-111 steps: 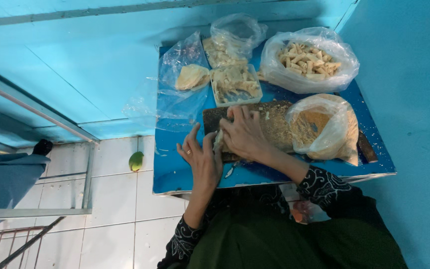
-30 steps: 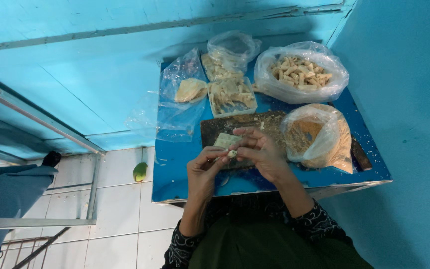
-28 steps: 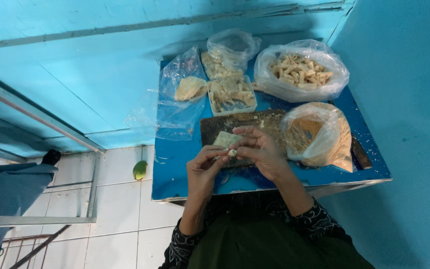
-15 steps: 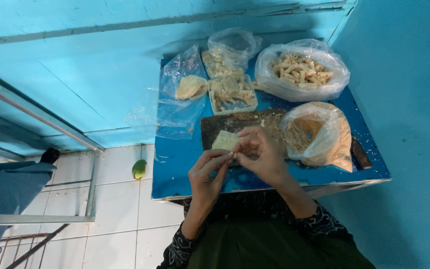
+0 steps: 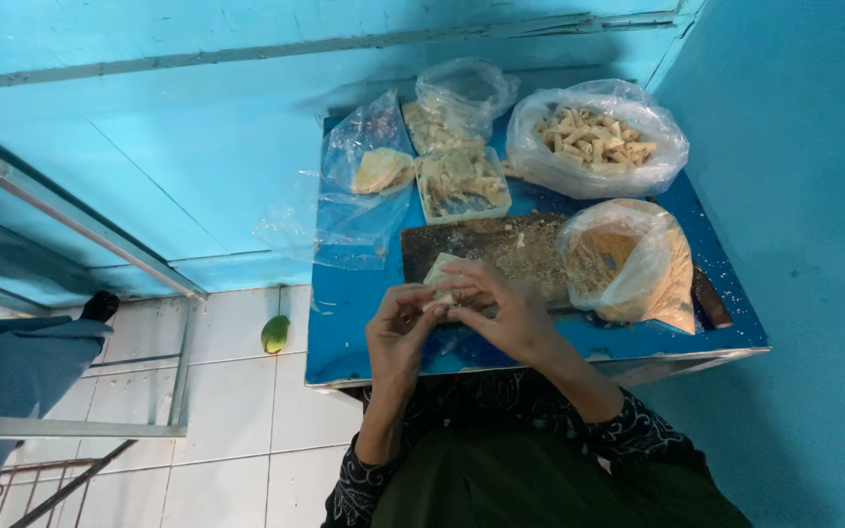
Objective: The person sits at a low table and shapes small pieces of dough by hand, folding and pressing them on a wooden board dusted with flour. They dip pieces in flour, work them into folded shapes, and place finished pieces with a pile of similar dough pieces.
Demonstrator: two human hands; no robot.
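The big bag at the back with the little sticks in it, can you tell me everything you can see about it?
The big bag is clear, thin, crinkly plastic, with its mouth rolled wide open. It sits upright at the far right corner of the blue table, close to the blue wall. It is filled with a heap of pale, short rolled sticks lying every which way. Neither hand touches it. A second clear bag of brownish crumbs sits just in front of it.

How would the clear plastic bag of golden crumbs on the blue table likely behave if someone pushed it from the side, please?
The clear plastic bag of golden crumbs would probably sag and deform rather than slide, since its thin film is slumped and wrinkled. Its mouth lies open towards the dark board, so crumbs may spill. It looks fairly full, so likely not very light.
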